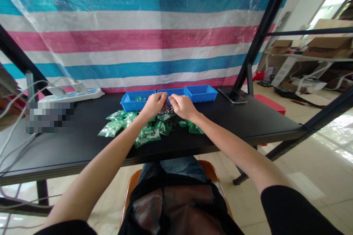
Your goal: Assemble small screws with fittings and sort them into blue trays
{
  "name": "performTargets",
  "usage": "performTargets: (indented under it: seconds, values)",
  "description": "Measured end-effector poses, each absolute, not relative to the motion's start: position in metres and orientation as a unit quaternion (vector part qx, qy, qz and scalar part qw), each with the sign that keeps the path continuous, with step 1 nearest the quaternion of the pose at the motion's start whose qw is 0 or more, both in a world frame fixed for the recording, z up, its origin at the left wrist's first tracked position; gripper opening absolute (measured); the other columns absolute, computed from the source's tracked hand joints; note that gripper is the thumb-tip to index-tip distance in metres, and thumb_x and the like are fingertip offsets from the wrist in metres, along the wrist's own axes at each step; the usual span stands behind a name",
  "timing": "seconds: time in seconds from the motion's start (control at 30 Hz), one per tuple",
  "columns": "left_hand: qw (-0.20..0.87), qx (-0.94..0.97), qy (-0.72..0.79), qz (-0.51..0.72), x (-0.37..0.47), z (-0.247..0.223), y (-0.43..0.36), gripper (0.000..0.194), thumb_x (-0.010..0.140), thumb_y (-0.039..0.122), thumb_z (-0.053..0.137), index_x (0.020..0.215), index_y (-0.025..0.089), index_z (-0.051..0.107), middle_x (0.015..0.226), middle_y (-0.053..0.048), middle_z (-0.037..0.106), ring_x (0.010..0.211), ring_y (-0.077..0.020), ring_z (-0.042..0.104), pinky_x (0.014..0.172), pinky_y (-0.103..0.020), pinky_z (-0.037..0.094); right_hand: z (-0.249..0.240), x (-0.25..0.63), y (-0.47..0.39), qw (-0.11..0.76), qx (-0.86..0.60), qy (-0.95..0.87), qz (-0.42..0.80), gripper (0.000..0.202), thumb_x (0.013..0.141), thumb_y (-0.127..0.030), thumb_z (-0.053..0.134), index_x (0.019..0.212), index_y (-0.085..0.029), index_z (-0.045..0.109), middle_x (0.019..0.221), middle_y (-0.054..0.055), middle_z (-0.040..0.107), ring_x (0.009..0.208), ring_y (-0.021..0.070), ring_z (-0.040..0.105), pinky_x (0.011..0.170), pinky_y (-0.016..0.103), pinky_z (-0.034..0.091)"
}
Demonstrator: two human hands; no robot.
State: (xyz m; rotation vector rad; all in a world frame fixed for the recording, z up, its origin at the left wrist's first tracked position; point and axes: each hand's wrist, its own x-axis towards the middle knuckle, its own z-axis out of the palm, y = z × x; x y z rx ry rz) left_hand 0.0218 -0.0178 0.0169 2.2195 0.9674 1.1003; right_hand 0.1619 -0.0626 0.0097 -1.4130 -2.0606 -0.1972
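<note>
A striped sheet (138, 40) hangs behind the black desk (82, 147), with a dark post (259, 36) slanting up at the right. A white power strip (95, 94) holding plugs (57, 91) lies at the left, behind a pixelated patch. A phone (232, 96) lies flat to the right of the bins. Beyond the desk, on the right, are a red stool (271, 104) and open cartons (328, 47).

The left hand (156, 103) and right hand (182, 105) block much of the middle bin (176, 91) and part of the pile below. Both hands have their fingers curled in, nearly meeting; whether they pinch anything cannot be told.

The metal parts (167, 110) lie loose in a heap on the desk, just in front of the bins; they are small, shiny and dark. Around them lie packets (113, 128), clear and green-tinted, crinkled, with pale pieces inside, the left forearm passing over some. The left bin (129, 102) holds something greenish; the right bin (202, 97), also blue, stands beside the middle one.
</note>
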Motion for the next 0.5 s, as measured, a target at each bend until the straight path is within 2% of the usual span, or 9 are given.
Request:
performTargets:
  seconds: [0.2,0.5]
  values:
    - [0.232,0.815,0.355,0.394,0.0215,0.0166,-0.0163,0.037,0.085,0.034,0.035,0.055,0.016,0.044,0.049,0.002,0.046,0.049,-0.0097,0.039,0.051,-0.023,0.03,0.0103,0.1618,-0.0628,0.301,-0.544,-0.78,-0.076,0.035,0.096,-0.031,0.028,0.077,-0.017,0.054,0.066,0.002,0.059,0.066,0.0151,0.055,0.058,0.024,0.026]
    - [0.222,0.815,0.364,0.393,0.0192,0.0176,-0.0157,0.034,0.084,0.036,0.036,0.057,0.016,0.043,0.052,0.001,0.046,0.05,-0.0104,0.04,0.052,-0.023,0.029,0.0085,0.1617,-0.0624,0.312,-0.526,-0.788,-0.073,0.02,0.093,-0.03,0.039,0.088,-0.017,0.053,0.071,0.002,0.061,0.065,0.0143,0.055,0.058,0.024,0.028]
